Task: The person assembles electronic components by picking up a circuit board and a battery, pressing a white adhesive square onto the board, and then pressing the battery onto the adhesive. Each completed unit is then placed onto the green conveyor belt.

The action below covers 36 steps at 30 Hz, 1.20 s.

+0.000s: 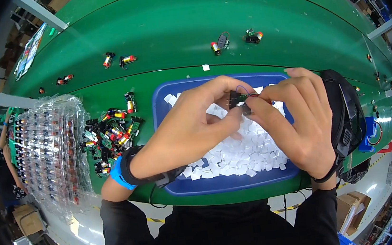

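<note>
Both hands meet over the far end of a blue tray (165, 102) that sits at the near edge of the green worktop (171, 24). The left hand (192, 127) and the right hand (296, 121) pinch a small black part with thin wires (239, 99) between their fingertips, held above the heap of white paper squares (237, 154) in the tray. Left of the tray lies a pile of small parts (109, 136), and beyond it, at the worktop's left edge, a stack of clear plastic trays (48, 152).

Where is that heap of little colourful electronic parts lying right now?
In the head view, the heap of parts lies on the green table, left of the blue tray and right of the stacked clear plastic trays.
</note>
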Motion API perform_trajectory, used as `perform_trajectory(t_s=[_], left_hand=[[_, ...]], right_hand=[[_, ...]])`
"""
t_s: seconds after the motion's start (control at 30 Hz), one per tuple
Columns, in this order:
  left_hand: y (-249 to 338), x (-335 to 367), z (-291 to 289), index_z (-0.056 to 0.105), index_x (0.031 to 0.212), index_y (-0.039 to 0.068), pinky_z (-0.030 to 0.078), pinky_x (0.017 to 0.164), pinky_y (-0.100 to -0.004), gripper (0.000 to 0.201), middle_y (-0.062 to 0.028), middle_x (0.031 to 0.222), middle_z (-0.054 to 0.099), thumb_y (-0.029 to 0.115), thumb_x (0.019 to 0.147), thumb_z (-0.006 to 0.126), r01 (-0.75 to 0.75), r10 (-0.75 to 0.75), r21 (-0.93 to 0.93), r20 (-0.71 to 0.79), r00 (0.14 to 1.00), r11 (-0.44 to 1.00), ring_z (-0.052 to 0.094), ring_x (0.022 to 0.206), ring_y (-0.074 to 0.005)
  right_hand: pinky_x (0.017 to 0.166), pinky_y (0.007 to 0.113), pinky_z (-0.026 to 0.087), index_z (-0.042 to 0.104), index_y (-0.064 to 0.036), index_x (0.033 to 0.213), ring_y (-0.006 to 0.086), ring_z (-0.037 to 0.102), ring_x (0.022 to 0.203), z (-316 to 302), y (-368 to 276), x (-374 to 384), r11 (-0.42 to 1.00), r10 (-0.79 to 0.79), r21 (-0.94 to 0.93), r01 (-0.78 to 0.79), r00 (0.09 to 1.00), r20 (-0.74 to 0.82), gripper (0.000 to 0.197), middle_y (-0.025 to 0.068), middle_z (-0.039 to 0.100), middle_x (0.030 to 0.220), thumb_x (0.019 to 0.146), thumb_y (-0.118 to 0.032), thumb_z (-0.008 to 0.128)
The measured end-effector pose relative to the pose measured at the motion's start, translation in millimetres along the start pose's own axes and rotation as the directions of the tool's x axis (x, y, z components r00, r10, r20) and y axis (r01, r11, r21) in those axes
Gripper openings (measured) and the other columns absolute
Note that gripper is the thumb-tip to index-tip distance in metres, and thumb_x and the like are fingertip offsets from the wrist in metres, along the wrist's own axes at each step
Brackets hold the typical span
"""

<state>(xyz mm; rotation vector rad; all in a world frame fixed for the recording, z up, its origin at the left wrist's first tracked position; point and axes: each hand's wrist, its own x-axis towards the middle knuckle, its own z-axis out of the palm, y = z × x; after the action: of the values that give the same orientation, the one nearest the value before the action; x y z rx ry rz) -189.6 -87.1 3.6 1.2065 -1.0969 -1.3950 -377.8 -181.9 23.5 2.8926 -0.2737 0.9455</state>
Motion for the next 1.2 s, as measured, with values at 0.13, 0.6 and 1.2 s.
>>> perform_trajectory(t_s=[0.13,0.6,1.2], left_hand=[[-1.6,-1.1,2.4,0.055,0.129,-0.005,0.065,0.068,-0.0302,0.034,-0.0121,0.120,0.061,-0.005,0.096,0.059,-0.087,0.088,-0.041,0.012,0.996,0.995,0.061,0.103,-0.0171],[0.6,3.5,7.5,0.048,0.132,-0.005,0.064,0.056,-0.0288,0.035,-0.0234,0.122,0.062,0.004,0.100,0.058,-0.259,0.250,-0.087,-0.106,0.962,0.962,0.069,0.090,-0.0218],[-0.6,1.7,10.3,0.059,0.125,-0.007,0.059,0.068,-0.0291,0.047,-0.0236,0.118,0.070,-0.003,0.081,0.077,-0.580,0.757,0.719,0.115,0.644,0.383,0.073,0.092,-0.0269]], right_hand=[[0.085,0.048,0.054,0.072,-0.0045,0.095,0.0237,0.062,0.082,-1.0,0.0,1.1,1.000,0.019,-0.017,-0.019,1.000,-0.009,0.032,0.0048,0.065,0.090,0.064,-0.008,0.082],[0.069,0.031,0.050,0.069,-0.0005,0.094,0.0200,0.062,0.074,-19.2,8.7,-5.5,0.899,0.340,0.321,-0.299,0.937,-0.081,0.026,0.0087,0.066,0.089,0.073,-0.004,0.084],[0.051,0.026,0.040,0.072,0.0067,0.088,0.0143,0.056,0.057,2.0,-4.4,-9.2,0.579,0.481,0.768,-0.275,0.875,-0.050,0.015,0.0104,0.064,0.071,0.078,0.000,0.081]])
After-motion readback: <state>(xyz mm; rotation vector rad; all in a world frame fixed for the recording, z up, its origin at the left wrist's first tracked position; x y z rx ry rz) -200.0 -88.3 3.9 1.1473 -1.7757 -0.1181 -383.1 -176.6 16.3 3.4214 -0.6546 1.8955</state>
